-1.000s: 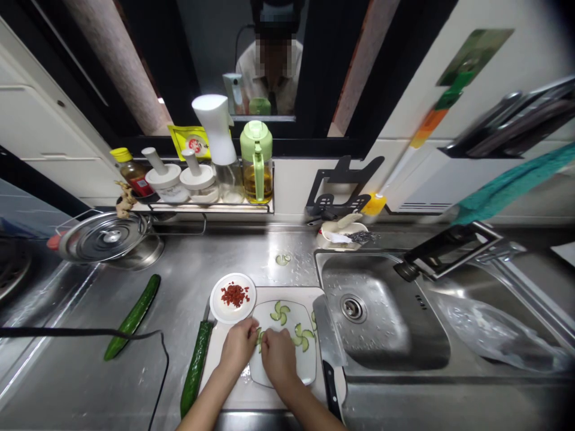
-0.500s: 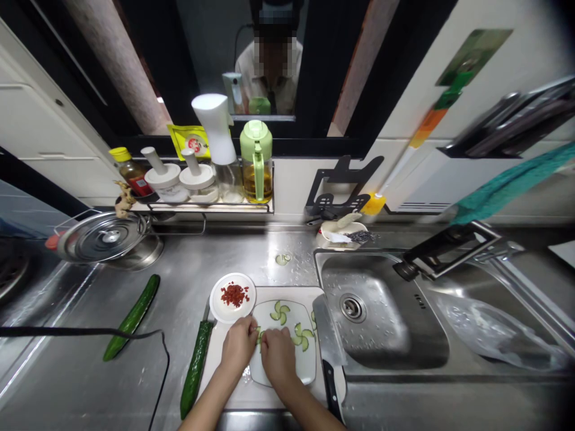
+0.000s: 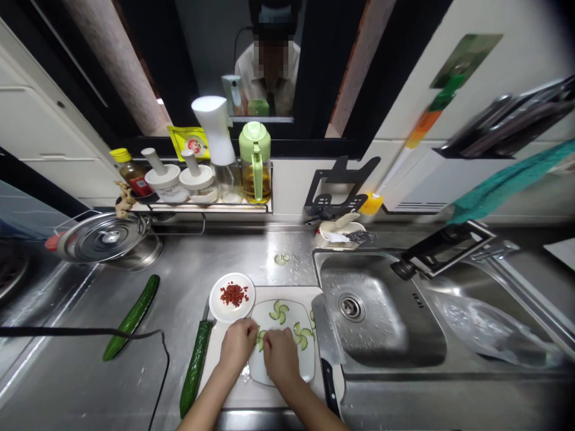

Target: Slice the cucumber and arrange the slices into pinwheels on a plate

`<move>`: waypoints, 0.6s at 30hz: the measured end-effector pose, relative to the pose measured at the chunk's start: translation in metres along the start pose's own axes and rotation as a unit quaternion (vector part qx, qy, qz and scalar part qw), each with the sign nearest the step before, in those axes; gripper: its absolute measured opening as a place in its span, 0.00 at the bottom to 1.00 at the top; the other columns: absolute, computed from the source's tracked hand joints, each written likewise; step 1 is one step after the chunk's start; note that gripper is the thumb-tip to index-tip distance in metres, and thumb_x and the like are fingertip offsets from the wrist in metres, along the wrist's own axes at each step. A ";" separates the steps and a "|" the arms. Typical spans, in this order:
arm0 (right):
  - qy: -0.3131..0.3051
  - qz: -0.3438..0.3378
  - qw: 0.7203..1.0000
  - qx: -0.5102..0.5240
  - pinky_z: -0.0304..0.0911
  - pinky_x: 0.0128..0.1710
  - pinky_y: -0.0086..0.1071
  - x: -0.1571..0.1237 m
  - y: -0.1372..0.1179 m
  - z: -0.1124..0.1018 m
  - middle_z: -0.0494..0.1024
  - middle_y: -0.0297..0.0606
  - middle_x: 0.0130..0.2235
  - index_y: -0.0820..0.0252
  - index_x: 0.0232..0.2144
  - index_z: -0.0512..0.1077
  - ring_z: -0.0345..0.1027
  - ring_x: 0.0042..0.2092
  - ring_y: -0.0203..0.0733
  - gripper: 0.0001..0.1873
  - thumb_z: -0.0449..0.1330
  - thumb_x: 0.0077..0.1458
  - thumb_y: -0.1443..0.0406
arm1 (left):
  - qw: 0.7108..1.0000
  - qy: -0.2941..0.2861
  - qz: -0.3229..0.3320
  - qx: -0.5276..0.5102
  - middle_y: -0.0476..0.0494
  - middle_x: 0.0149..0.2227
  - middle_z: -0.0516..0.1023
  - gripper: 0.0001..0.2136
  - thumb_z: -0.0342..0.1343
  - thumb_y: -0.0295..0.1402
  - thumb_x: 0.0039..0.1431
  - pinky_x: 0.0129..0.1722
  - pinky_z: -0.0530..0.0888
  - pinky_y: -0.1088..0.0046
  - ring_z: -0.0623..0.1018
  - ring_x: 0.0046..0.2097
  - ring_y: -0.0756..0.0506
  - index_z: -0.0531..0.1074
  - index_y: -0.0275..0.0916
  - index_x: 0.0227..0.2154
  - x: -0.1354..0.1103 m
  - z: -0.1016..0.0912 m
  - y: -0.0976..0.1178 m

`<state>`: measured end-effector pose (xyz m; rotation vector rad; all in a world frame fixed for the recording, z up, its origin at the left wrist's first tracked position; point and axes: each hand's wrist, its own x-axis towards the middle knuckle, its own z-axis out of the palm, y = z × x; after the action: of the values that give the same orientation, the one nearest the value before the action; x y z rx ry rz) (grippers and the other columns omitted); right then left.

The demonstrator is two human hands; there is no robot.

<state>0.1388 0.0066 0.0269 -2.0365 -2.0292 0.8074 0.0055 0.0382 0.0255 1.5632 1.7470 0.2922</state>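
My left hand (image 3: pixel 238 344) is closed, its fingertips curled at the left edge of a white square plate (image 3: pixel 306 366). Beside it my right hand (image 3: pixel 281 359) is closed too, over the plate's middle. Between the hands lie a few pale green cucumber slices (image 3: pixel 261 341); whatever the fingers pinch is hidden. On the plate, curved slices form a pinwheel (image 3: pixel 279 312) at the back and another pinwheel (image 3: pixel 302 336) at the right. The plate rests on a white cutting board (image 3: pixel 220 398). A round white dish (image 3: pixel 216 310) of chopped red bits (image 3: pixel 234 294) touches the board's back left corner.
A cleaver (image 3: pixel 326 332) lies along the board's right side. One cucumber (image 3: pixel 196 368) lies at its left, another cucumber (image 3: pixel 132 320) farther left. The sink (image 3: pixel 381 335) is at the right. A lidded pot (image 3: pixel 108 236) and a rack of condiments (image 3: pixel 215 206) stand behind.
My right hand has shifted slightly right, away from the left, showing more of the slices between them. The left hand has barely moved.
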 end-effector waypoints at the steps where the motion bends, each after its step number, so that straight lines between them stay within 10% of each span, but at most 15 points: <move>1: 0.001 0.001 1.000 0.002 0.48 0.37 0.34 -0.001 0.001 -0.001 0.75 0.37 0.32 0.58 0.28 0.72 0.61 0.40 0.46 0.10 0.51 0.54 0.71 | 1.000 0.001 0.002 -0.003 0.48 0.28 0.77 0.08 0.50 0.27 0.53 0.34 0.63 0.78 0.74 0.32 0.50 0.73 0.39 0.24 0.000 0.000 0.000; 18: 0.038 0.001 0.997 0.072 0.54 0.41 0.31 -0.030 0.053 -0.033 0.76 0.35 0.31 0.57 0.29 0.73 0.64 0.39 0.43 0.11 0.51 0.53 0.71 | 0.991 0.130 -0.020 0.021 0.45 0.35 0.78 0.09 0.49 0.33 0.56 0.38 0.67 0.75 0.76 0.35 0.47 0.75 0.40 0.32 -0.012 -0.020 -0.030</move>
<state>0.2030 -0.0170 0.0373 -1.9591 -1.8717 0.8372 -0.0312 0.0261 0.0252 1.5735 1.9920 0.4592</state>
